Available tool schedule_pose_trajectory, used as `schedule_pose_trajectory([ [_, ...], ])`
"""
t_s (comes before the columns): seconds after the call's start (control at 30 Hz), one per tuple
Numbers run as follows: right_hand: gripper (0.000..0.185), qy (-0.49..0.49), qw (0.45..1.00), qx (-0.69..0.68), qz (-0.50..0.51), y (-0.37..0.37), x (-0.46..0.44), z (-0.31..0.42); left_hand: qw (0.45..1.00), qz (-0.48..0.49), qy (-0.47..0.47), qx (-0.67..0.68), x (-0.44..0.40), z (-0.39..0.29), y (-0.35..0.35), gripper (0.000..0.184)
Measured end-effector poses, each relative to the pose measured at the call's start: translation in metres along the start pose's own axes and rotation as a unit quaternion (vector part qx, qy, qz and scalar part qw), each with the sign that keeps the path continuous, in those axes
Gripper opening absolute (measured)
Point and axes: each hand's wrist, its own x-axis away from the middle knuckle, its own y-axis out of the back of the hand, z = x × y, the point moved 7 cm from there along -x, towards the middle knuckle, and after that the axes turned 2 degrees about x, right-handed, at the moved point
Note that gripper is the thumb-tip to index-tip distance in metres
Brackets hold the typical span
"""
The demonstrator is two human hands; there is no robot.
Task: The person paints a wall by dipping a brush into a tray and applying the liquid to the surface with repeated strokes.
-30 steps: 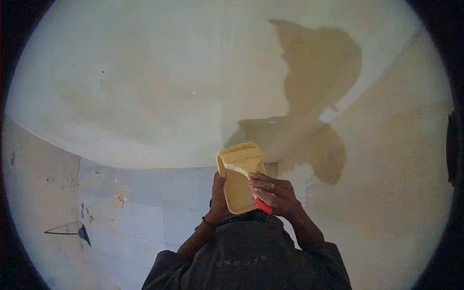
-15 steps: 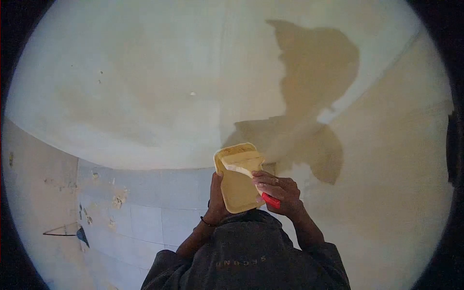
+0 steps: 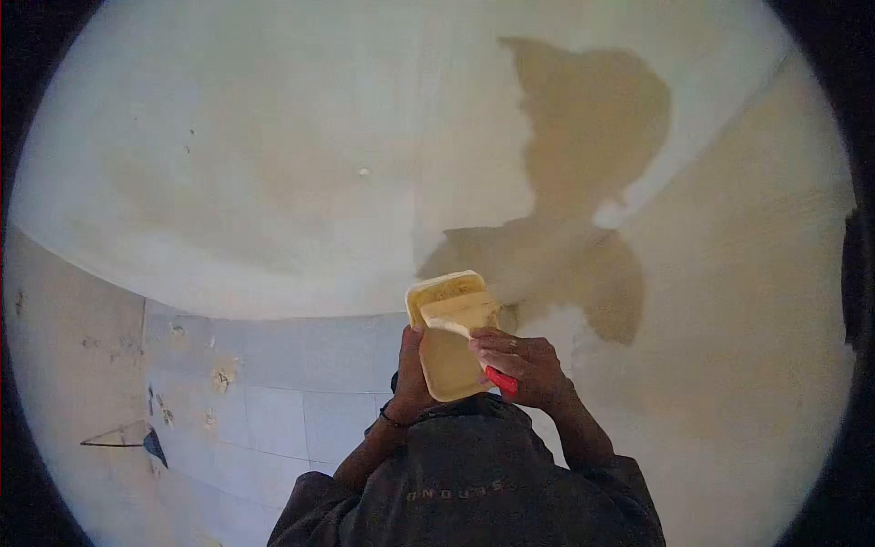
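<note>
While left hand (image 3: 416,374) gripped the tray (image 3: 448,369) by its left edge, right hand (image 3: 524,365) held the red-ended tool (image 3: 451,325) over it, long axis slanting from far-left head (image 3: 456,307) to near-right end (image 3: 501,379); contact unclear.

A broad pale plastered surface (image 3: 273,173), stained in faint brown patches, meets a beige wall (image 3: 729,383) along a slanting seam at right. A large brown shadow (image 3: 597,118) crosses both in dim, uneven light. Below run bluish-grey tiles (image 3: 273,419), blotched near a stained left wall (image 3: 68,356). A dark blue wedge-shaped object (image 3: 156,446) with a thin rod sits by the tiles' left edge.
</note>
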Motion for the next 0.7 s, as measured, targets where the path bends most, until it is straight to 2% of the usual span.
schedule_pose_trajectory([
  [0.03, 0.043, -0.008, 1.000, 0.018, 0.012, -0.001, 0.000, 0.001, 1.000, 0.000, -0.001, -0.001, 0.002, 0.003, 0.005, 0.038],
  [0.1, 0.043, 0.015, 0.999, 0.023, -0.015, -0.001, 0.002, 0.006, 0.993, -0.017, -0.038, -0.108, 0.007, 0.004, 0.018, 0.038],
  [0.13, 0.043, 0.036, 0.998, 0.028, -0.041, 0.002, 0.004, 0.008, 0.993, -0.018, -0.039, -0.108, 0.009, 0.005, 0.016, 0.038],
  [0.2, 0.043, 0.033, 0.998, 0.035, -0.036, 0.002, 0.005, 0.008, 0.999, -0.035, -0.038, -0.010, 0.011, 0.007, 0.013, 0.036],
  [0.23, 0.042, 0.027, 0.998, 0.042, -0.030, 0.002, 0.006, 0.008, 0.998, -0.036, -0.040, -0.010, 0.013, 0.008, 0.012, 0.036],
  [0.3, 0.042, 0.038, 0.998, 0.028, -0.043, 0.001, 0.004, 0.006, 0.992, -0.062, -0.063, -0.087, 0.014, 0.002, 0.015, 0.038],
  [0.4, 0.041, 0.040, 0.998, 0.032, -0.043, 0.007, 0.000, 0.009, 0.994, -0.033, -0.073, -0.072, 0.016, 0.000, 0.008, 0.040],
  [0.57, 0.036, 0.030, 0.998, 0.009, -0.063, 0.009, -0.005, 0.007, 0.989, -0.059, -0.078, -0.112, 0.020, -0.007, 0.008, 0.040],
  [0.63, 0.029, -0.053, 0.998, 0.015, -0.022, 0.005, -0.009, -0.005, 0.988, -0.050, -0.081, -0.119, 0.019, -0.011, 0.005, 0.039],
  [0.7, 0.030, -0.073, 0.996, 0.003, -0.050, 0.013, -0.010, -0.009, 0.997, -0.035, -0.032, -0.055, 0.023, -0.008, 0.000, 0.036],
])
